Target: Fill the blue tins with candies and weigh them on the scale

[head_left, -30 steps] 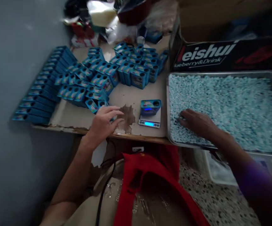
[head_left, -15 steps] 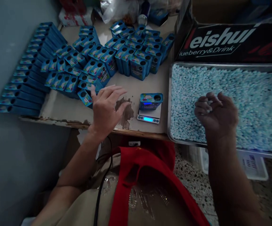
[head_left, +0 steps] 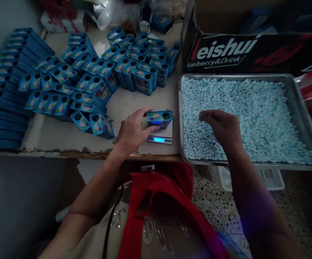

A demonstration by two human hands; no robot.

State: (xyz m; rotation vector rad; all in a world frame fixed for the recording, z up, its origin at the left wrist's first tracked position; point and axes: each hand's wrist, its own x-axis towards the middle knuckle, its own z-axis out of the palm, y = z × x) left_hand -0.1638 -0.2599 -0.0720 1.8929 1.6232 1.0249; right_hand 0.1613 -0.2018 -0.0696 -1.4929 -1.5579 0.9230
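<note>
A blue candy box (head_left: 160, 117) with a round dark hole in its top stands on a small digital scale (head_left: 165, 140) with a lit display. My left hand (head_left: 134, 131) grips the box from its left side, thumb across the front and fingers behind. To the right, my right hand (head_left: 224, 129) hovers above a metal tray (head_left: 181, 118) of small pale blue candies (head_left: 264, 108). Its fingers are pressed together and point left; whatever they hold is hidden from view.
Several matching candy boxes (head_left: 142, 82) stand grouped on the worn table (head_left: 129, 102), with a long row (head_left: 7, 122) at the left wall. Behind the tray is a black carton (head_left: 242, 54). A plastic bag (head_left: 118, 16) and a can (head_left: 145, 21) lie at the back.
My left hand has moved right and closed on the candy box on the scale. My right hand has turned over, its fingers now together and pointing left. Another box now stands upright at the group's front.
</note>
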